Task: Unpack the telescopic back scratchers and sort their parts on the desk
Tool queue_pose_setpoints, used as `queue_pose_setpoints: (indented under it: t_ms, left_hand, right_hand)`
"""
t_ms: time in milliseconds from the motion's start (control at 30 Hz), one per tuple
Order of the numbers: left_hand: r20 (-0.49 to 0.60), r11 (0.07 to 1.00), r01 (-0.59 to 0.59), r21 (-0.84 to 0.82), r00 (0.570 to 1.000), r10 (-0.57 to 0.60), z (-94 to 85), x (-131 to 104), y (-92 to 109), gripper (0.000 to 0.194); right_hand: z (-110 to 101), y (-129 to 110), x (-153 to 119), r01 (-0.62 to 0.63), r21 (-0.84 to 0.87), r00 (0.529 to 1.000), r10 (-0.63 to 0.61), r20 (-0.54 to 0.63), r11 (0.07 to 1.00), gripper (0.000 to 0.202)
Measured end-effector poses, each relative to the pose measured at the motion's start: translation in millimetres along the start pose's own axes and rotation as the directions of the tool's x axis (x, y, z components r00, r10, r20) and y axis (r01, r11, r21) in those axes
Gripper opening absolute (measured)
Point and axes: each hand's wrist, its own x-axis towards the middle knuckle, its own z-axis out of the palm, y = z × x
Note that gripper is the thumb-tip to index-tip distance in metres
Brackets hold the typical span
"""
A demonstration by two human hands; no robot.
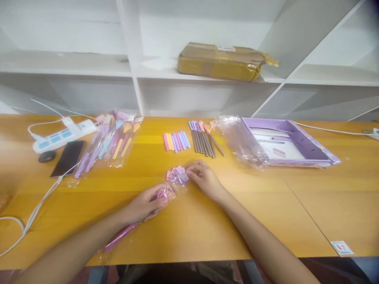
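My left hand [149,203] is closed around a pink back scratcher [120,238] in a clear plastic sleeve. Its pink head shows past my thumb, and the handle slants down toward the table's front edge. My right hand [205,179] rests at a small pile of pink and purple printed cards [178,174], thumb and fingertips pinched at the pile's right edge. Whether a card is between them I cannot make out. Beyond the pile lie a row of coloured handle tubes [177,142] and several metal rods with coloured claw heads [204,138].
Bagged back scratchers [114,140] lie at left, beside a phone [68,158], a black mouse-like object [46,156] and a power strip [65,136] with white cables. A purple box [308,146] stands right, plastic bags [245,142] next to it. A taped carton [222,63] sits on the shelf.
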Motion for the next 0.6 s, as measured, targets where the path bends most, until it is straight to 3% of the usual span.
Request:
queue_pose_setpoints:
  t_ms: [100, 200, 267, 333, 433, 500, 567, 600]
  left_hand:
    - [-0.044, 0.999, -0.011, -0.040, 0.999, 0.009, -0.8, 2.9, -1.9, 0.066]
    - [-0.064, 0.995, -0.065, -0.069, 0.996, 0.061, 0.5, 6.2, -7.0, 0.060]
    - [-0.036, 0.993, -0.090, -0.083, 0.996, 0.087, 3.5, 7.9, -12.6, 0.057]
    - [-0.001, 0.990, -0.112, -0.089, 0.994, 0.112, 7.5, 9.1, -18.3, 0.058]
    - [0.059, 0.983, -0.155, -0.102, 0.985, 0.162, 10.7, 10.3, -23.2, 0.063]
    - [0.157, 0.986, -0.139, -0.093, 0.976, 0.153, 9.2, 10.5, -23.4, 0.059]
    - [0.263, 0.993, -0.095, -0.067, 0.959, 0.110, 6.1, 9.9, -22.3, 0.053]
    - [0.294, 0.995, -0.083, -0.051, 0.951, 0.095, 4.8, 9.3, -21.5, 0.052]
  right_hand:
    - [-3.5, -10.1, -4.7, 0.045, -0.030, 0.999, -0.044, 0.028, 0.999, 0.045]
    - [-4.3, -31.1, -14.6, 0.032, 0.167, 0.951, -0.081, 0.298, 0.985, 0.053]
    - [5.8, -43.7, -22.5, -0.034, 0.300, 0.905, -0.099, 0.415, 0.953, 0.046]
    - [23.1, -50.7, -29.0, -0.131, 0.401, 0.899, -0.062, 0.434, 0.907, 0.038]
    - [43.0, -52.3, -31.1, -0.298, 0.499, 0.894, 0.054, 0.445, 0.814, 0.046]
    - [39.3, -53.7, -27.6, -0.273, 0.493, 0.934, 0.105, 0.341, 0.826, 0.047]
    - [19.3, -59.8, -23.8, -0.058, 0.384, 0.998, 0.049, 0.032, 0.921, 0.041]
    - [4.9, -64.5, -23.1, 0.087, 0.264, 0.987, -0.048, -0.150, 0.961, 0.035]
